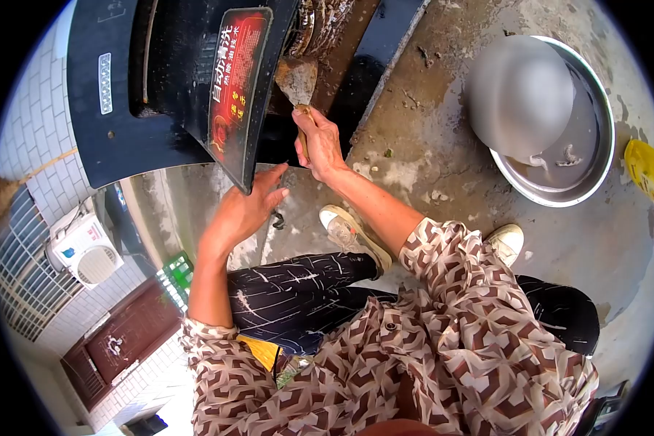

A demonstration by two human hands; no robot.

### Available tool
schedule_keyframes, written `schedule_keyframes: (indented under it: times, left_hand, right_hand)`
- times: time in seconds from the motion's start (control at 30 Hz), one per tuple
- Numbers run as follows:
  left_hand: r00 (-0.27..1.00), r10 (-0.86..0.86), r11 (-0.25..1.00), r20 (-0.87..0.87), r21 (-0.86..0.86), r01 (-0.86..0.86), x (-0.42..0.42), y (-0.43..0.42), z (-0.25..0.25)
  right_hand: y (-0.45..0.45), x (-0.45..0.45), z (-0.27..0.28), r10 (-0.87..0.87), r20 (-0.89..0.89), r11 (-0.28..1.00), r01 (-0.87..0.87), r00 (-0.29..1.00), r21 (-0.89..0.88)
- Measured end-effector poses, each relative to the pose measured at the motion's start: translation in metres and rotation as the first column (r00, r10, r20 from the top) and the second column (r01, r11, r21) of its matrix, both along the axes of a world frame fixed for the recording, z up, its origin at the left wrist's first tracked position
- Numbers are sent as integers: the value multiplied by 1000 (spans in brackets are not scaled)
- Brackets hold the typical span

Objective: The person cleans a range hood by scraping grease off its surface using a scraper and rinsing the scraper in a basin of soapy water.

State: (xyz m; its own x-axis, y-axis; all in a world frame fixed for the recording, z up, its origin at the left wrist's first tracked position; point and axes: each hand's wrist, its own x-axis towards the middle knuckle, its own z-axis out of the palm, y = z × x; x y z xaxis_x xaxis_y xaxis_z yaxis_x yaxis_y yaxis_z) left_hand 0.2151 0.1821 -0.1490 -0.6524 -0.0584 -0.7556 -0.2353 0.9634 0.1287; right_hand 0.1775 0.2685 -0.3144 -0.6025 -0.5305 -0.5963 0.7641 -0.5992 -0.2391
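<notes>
My right hand (318, 145) is wrapped round the wooden handle of a scraper (296, 81). Its wide, dirty blade points into the greasy inside of a black range hood (174, 149). Brown grime (320, 29) coats the part beyond the blade. My left hand (247, 207) has its fingers stretched out and thumb apart, close to the lower corner of the hood's glass panel (232, 109), which carries a red label. Whether the fingertips touch the hood, I cannot tell.
A metal basin (604, 138) with murky water stands on the wet, dirty concrete floor (414, 145); a blurred round patch hides part of it. A yellow bag (641, 171) lies at far right. An air-conditioner unit (87, 247) and a brown door (123, 341) are at lower left.
</notes>
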Motion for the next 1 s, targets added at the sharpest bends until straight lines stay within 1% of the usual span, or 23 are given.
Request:
schedule_keyframes:
  times: [0.1, 0.13, 0.23, 0.27, 0.37, 0.43, 0.47, 0.5, 0.57, 0.63, 0.7, 0.77, 0.83, 0.9, 0.93, 0.97, 1.0]
  left_hand:
    - [999, 29, 1000, 22, 1, -29, -5, 10, 3]
    - [999, 41, 999, 22, -3, -41, -7, 12, 4]
    - [1000, -18, 1000, -17, 24, 19, 5, -3, 0]
    - [999, -32, 999, -7, -2, 32, 4, -3, 1]
    - [999, 50, 999, 9, 6, -50, -3, 8, 4]
    - [999, 32, 999, 12, 10, -32, -4, 11, 6]
    - [1000, 24, 1000, 5, 16, -24, -4, 12, 7]
    - [999, 41, 999, 19, -5, -41, -2, 11, 7]
    - [996, 72, 996, 48, -50, -69, 2, 8, 9]
    - [1000, 31, 999, 0, -15, -31, 3, 2, 4]
    - [1000, 15, 1000, -27, 5, -15, 5, 0, 3]
    - [999, 12, 1000, -39, 17, -11, 2, 4, 6]
    - [999, 38, 999, -22, -10, -38, -1, 8, 9]
    - [997, 70, 997, 25, -43, -69, 4, 5, 10]
    - [999, 40, 997, 17, -74, -38, 5, 1, 8]
    - [999, 29, 998, -16, -51, -29, 4, 2, 9]
    - [999, 22, 999, -40, -30, -23, 3, 4, 10]
  right_hand:
    - [0, -22, -4, -67, -8, 998, 66, 998, -17]
    - [-3, -31, -8, -115, -20, 992, 114, 993, -53]
    - [0, -18, -8, -78, -28, 997, 78, 997, 8]
    - [-2, -5, -8, -30, 7, 999, 30, 1000, 35]
    - [-2, 13, -12, -9, -37, 1000, 10, 999, 22]
    - [-4, -9, -11, -71, -6, 997, 71, 997, -33]
    - [-5, -23, -8, -121, 20, 992, 121, 992, -24]
    - [-3, -33, -11, -147, -1, 987, 147, 989, -67]
    - [2, -32, -7, -104, -23, 995, 103, 994, -16]
    - [-1, -2, -4, -8, -42, 1000, 8, 999, 10]
    - [1, 10, -5, 61, -69, 998, -62, 996, -12]
    - [-1, -9, -6, -16, -23, 999, 15, 1000, -38]
    - [2, -32, -4, -91, 0, 995, 91, 996, -45]
    - [-3, -20, -10, -77, 33, 996, 78, 997, -48]
    - [-2, -7, -6, -47, 52, 997, 50, 998, -51]
    - [-3, 6, -6, -12, 7, 999, 12, 1000, -50]
    - [0, 7, -5, 12, 28, 998, -11, 1000, -54]
